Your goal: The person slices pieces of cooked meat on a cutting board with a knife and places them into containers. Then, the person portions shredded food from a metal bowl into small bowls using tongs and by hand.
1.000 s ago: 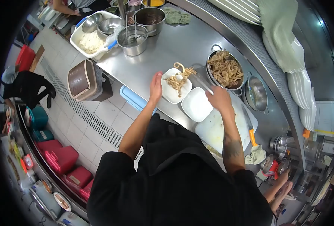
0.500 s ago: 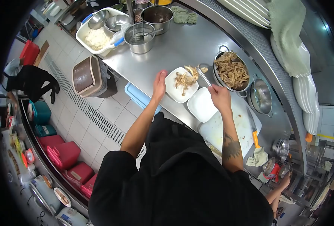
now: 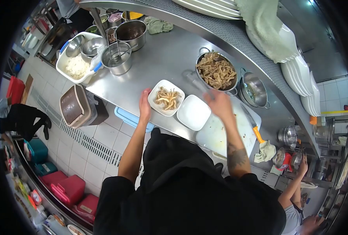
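Note:
My left hand (image 3: 144, 105) is beside the left rim of a white square bowl (image 3: 156, 106), its fingers extended and nothing held. Light brown strips (image 3: 167, 98), which look like mushrooms, lie inside that bowl. A second white bowl (image 3: 194, 112) beside it holds nothing. My right hand (image 3: 218, 102) is closed on metal tongs (image 3: 199, 83), blurred by motion, above the counter between the second bowl and a metal colander (image 3: 233, 91). The colander is heaped with more brown strips (image 3: 216, 71).
A cutting board (image 3: 213, 133) with an orange-handled knife (image 3: 257, 133) lies at right. Metal pots (image 3: 121, 66) and a white tub (image 3: 78, 80) stand at the back left. An overhead shelf (image 3: 221, 37) holds plates. Another person (image 3: 295, 196) is at lower right, a further one (image 3: 21, 117) at left.
The strips that hung over the bowl's edge at the tongs now lie inside it. My right hand has moved the tongs away toward the colander. The whole view has shifted.

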`<action>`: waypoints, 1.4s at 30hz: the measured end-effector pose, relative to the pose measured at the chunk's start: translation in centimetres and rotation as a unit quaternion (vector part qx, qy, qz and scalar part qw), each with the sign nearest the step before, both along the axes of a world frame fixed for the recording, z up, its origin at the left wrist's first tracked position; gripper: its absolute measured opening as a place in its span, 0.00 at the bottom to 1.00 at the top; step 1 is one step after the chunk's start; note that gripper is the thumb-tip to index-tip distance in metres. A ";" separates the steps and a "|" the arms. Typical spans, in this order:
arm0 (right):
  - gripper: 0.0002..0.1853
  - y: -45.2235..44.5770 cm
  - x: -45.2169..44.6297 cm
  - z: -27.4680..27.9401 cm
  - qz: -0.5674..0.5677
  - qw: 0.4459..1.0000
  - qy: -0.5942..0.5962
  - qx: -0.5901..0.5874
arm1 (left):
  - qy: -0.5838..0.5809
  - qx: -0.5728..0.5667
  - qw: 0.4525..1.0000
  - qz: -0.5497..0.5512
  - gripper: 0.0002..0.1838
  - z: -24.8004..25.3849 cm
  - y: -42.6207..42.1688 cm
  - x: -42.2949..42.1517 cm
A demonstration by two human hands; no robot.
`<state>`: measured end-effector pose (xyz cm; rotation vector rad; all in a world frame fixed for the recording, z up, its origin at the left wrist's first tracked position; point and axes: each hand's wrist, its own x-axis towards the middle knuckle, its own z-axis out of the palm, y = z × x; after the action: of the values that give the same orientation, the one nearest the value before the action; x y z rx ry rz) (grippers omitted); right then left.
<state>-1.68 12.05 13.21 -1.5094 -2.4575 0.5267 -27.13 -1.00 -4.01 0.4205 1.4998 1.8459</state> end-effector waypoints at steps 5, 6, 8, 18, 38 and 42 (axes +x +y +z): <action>0.24 8.7 -0.8 3.8 -0.066 0.989 -0.130 -0.001 | 0.030 -0.006 1.000 0.001 0.29 -0.5 -0.3 -0.2; 0.22 9.8 -1.3 3.1 -0.042 0.980 -0.190 0.030 | 0.034 -0.007 0.999 -0.007 0.29 -0.2 -0.4 -0.2; 0.20 11.2 -1.6 0.6 -0.015 0.965 -0.252 0.062 | 0.034 -0.007 0.999 -0.011 0.29 0.1 -0.4 -0.1; 0.17 9.8 0.9 0.1 0.041 0.976 -0.187 0.099 | 0.030 -0.012 0.999 0.016 0.31 -0.5 -0.9 -0.5; 0.14 -5.8 -4.0 10.6 0.252 0.958 0.007 0.134 | -0.022 -0.010 1.000 -0.006 0.34 -1.4 -0.6 -2.5; 0.15 -5.4 -6.9 3.6 0.333 0.919 -0.073 0.197 | -0.050 0.014 0.998 -0.020 0.36 -2.0 -1.0 -3.0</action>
<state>-8.55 6.69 16.82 -0.5563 -2.9355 -0.0072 -30.18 -2.03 -6.06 0.3634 1.3903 1.8321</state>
